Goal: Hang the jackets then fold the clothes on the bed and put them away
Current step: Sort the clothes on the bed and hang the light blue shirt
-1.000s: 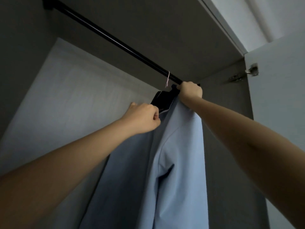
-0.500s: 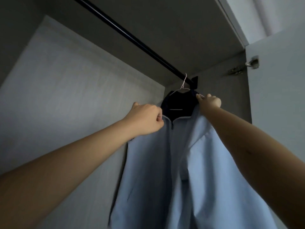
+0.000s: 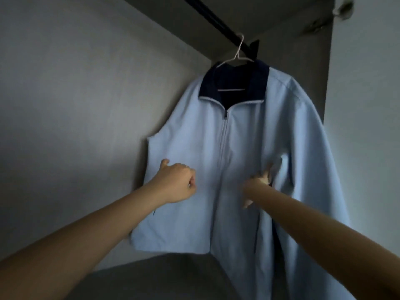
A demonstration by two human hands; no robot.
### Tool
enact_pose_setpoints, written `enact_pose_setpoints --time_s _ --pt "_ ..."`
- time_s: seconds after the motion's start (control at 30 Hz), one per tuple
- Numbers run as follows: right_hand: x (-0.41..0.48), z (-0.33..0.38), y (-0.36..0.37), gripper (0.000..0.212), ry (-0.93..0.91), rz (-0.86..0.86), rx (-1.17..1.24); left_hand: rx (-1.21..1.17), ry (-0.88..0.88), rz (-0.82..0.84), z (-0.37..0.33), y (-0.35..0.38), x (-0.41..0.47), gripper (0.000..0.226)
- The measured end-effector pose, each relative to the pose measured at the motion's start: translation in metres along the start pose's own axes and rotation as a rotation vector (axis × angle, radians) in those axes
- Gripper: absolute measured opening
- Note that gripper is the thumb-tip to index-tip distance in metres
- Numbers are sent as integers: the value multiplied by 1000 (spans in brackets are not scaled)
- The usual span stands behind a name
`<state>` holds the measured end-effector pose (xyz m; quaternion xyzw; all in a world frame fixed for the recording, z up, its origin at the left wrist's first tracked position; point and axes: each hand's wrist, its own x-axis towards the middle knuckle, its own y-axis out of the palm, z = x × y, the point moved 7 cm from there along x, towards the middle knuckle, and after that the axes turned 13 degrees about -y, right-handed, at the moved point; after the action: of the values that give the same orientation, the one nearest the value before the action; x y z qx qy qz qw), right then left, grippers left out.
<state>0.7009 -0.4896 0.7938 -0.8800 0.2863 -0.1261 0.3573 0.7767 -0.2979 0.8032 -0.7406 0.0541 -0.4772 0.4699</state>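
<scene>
A light blue zip-up jacket [image 3: 242, 135] with a dark navy collar hangs facing me on a white wire hanger [image 3: 236, 57]. The hanger is hooked on the black closet rod [image 3: 218, 20]. My left hand [image 3: 177, 182] is curled into a fist in front of the jacket's left chest, and no fabric shows between its fingers. My right hand [image 3: 258, 185] is blurred, with fingers spread against the jacket front, right of the zipper. The jacket's right sleeve hangs down behind my right forearm.
The pale closet back wall [image 3: 86, 105] lies to the left. A closet door [image 3: 365, 105] with a metal hinge [image 3: 344, 7] stands at the right. A dark flat surface [image 3: 155, 276] sits below the jacket's hem.
Both hands have come down from the collar and hanger to the jacket's chest. The jacket has turned to face me and now hangs from the rod on its own.
</scene>
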Motion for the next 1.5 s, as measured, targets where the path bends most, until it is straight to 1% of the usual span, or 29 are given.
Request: enact_pose_setpoints --time_s 0.03,0.1,0.17,0.2,0.23,0.27,0.3,0.33,0.37,0.4,0.47,0.5,0.53,0.6,0.7,0.87,0.93,1.03,1.1,1.17,1.23,1.27,1.3,1.33,1.4,1.43,1.47,1.5 --pt "0 26 5 78 -66 37 63 16 -6 31 2 13 -7 15" --pt "-8 97 26 78 -242 64 313 37 -60 206 13 52 -39 20" --pt "-32 170 49 72 -522 62 544 85 -127 453 28 94 -85 31" --pt "-52 210 68 66 -673 96 626 162 -147 631 35 119 -121 38" --pt "-71 244 85 64 -771 127 706 237 -143 799 42 141 -156 44" --pt "-86 278 107 65 -792 150 806 277 -155 930 49 161 -194 48" --pt "-97 305 127 69 -758 165 874 284 -180 1001 51 177 -227 51" --pt "-107 324 142 74 -708 160 924 258 -238 1020 52 190 -253 55" --pt "-113 340 153 77 -661 168 941 229 -337 1001 57 201 -276 58" --pt "-130 357 165 74 -660 184 935 211 -433 976 58 205 -313 59" --pt "-143 361 169 65 -671 126 921 163 -550 769 55 200 -349 60" --pt "-144 357 167 62 -670 78 924 148 -553 678 53 194 -356 62" --pt "-146 359 170 61 -677 31 914 137 -556 635 51 191 -369 66" --pt "-148 356 169 58 -643 -91 854 171 -531 585 48 185 -376 75" --pt "-156 364 172 56 -614 -165 873 170 -538 603 50 191 -376 49" --pt "-149 364 172 54 -601 -194 870 125 -546 589 54 194 -370 46" --pt "-157 365 170 52 -643 -185 916 98 -545 580 57 194 -370 45" --pt "-181 371 172 49 -779 -146 975 70 -534 548 58 190 -371 42" --pt "-204 369 177 50 -843 -168 980 34 -549 509 53 184 -376 39" --pt "-221 363 180 48 -839 -242 1046 26 -546 383 48 173 -375 32" --pt "-246 357 179 45 -809 -295 1201 96 -503 219 43 152 -372 24" --pt "-257 356 184 42 -784 -249 1360 116 -493 159 41 144 -371 22" --pt "-280 354 191 36 -757 -163 1529 115 -464 103 34 133 -374 21" --pt "-300 353 198 31 -752 -127 1643 99 -433 34 28 126 -376 23" --pt "-345 333 226 30 -674 -213 1695 -54 -423 -101 0 110 -388 28" --pt "-370 317 251 30 -598 -237 1685 -139 -398 -147 -27 107 -400 29" --pt "-388 305 273 30 -552 -258 1643 -209 -382 -163 -50 107 -410 29" --pt "-411 293 302 30 -481 -211 1627 -292 -333 -138 -81 108 -424 28"
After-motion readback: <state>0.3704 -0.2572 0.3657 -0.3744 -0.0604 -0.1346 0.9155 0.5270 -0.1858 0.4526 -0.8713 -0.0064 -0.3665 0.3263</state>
